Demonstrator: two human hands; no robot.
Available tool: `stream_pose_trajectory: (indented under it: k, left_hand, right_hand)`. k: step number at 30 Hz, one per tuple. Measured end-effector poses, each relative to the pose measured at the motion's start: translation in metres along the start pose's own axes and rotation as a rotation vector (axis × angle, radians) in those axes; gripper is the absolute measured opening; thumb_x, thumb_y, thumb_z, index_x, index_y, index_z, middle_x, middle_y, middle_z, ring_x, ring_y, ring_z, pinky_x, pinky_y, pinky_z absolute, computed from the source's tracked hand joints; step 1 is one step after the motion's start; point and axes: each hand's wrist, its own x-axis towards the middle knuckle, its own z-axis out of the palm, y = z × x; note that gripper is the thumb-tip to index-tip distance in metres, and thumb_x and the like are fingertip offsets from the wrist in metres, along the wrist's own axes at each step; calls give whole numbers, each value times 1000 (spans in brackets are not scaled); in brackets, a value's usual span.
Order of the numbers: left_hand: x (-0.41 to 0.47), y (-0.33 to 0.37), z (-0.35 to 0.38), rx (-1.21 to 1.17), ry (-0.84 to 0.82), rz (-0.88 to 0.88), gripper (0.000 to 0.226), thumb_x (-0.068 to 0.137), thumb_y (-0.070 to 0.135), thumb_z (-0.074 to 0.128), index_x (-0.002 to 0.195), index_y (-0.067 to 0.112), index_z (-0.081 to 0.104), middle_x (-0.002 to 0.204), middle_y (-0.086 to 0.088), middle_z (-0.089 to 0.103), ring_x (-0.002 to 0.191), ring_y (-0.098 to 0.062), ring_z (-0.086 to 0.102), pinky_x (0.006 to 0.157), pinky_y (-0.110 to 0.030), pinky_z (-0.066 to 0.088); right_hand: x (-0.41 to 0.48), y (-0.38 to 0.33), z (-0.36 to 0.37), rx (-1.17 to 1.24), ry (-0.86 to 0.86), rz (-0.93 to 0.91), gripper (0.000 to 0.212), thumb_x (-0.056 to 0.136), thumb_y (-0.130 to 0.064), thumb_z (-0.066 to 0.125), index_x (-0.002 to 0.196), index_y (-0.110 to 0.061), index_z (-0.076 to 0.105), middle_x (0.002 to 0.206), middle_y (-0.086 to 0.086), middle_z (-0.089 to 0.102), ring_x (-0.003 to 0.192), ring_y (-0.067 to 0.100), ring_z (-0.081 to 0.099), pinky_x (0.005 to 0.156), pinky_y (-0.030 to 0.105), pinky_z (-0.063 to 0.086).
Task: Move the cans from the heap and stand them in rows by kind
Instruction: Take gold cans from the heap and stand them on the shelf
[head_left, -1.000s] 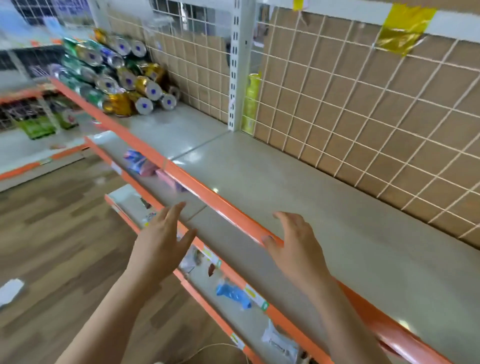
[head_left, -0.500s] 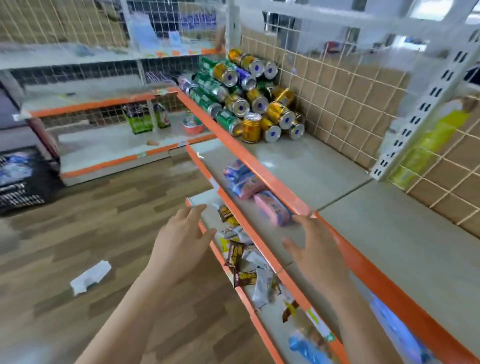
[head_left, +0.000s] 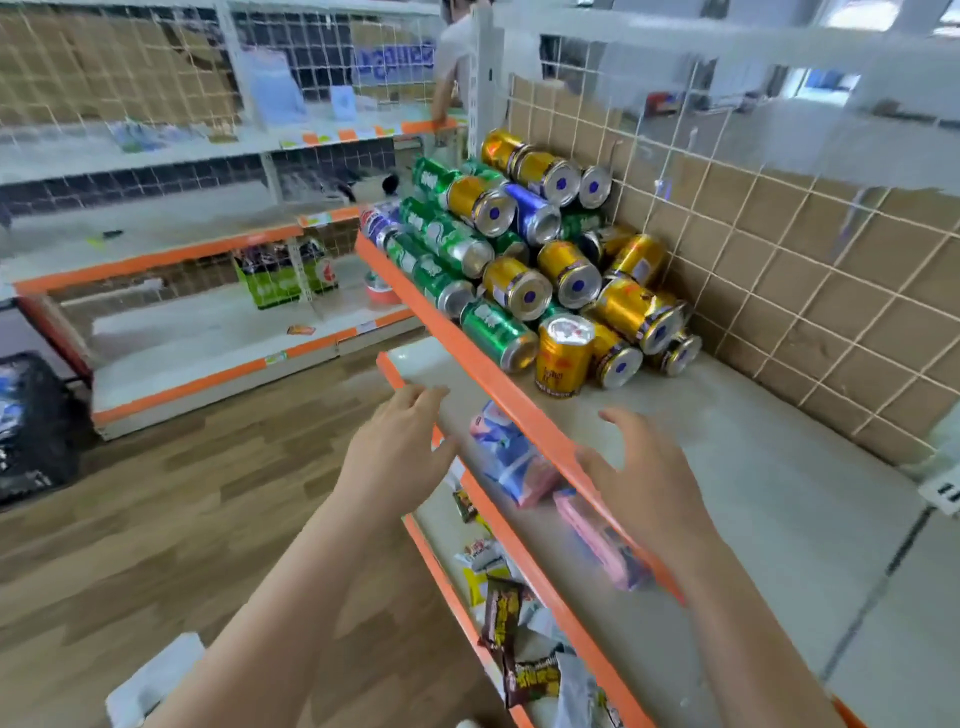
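Fingers (head_left: 422, 399) of left hand (head_left: 395, 452) and right hand (head_left: 644, 483) spread, holding nothing; heap of cans (head_left: 545, 260) lies ahead, untouched.

A heap of gold, green and blue drink cans (head_left: 524, 244) lies in the far corner of a grey store shelf (head_left: 753, 493), against a wire-grid back panel (head_left: 779, 291). One gold can (head_left: 563, 358) stands upright at the heap's near edge. The person's left grip (head_left: 400, 452) and right grip (head_left: 644, 483) are held out short of the heap, fingers loosely spread and holding nothing, above lower shelves strewn with snack packets (head_left: 511, 462).
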Motion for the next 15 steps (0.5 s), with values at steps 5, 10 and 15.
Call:
stream_pose_trajectory:
  k: [5,10,15]
  left_hand:
    - [92,14,-7,16,-8,149,55,93,40,49,142,21,32,141,0,39,125,-24,42,92,-39,42]
    - [158,45,4,7,-56,348,57,93,40,50,143,23,31,139,-1,42,124,-23,43,92,-36,41]
    - [202,73,23,-26,-239,608,58,92,45,47,144,28,28,139,3,42,127,-21,42,94,-35,40]
  right_hand:
    - [73,-8,-9,-59,70,8,47,86,-31,64,128,-14,51,126,9,51,120,26,45,95,31,32]
    - [125,-7,-18,-114,187,62,46,86,-33,64,127,-16,52,127,6,52,120,25,44,97,33,34]
    - [172,1,-23,-193,229,154,47,86,-34,62,129,-17,51,124,8,52,116,27,45,97,34,35]
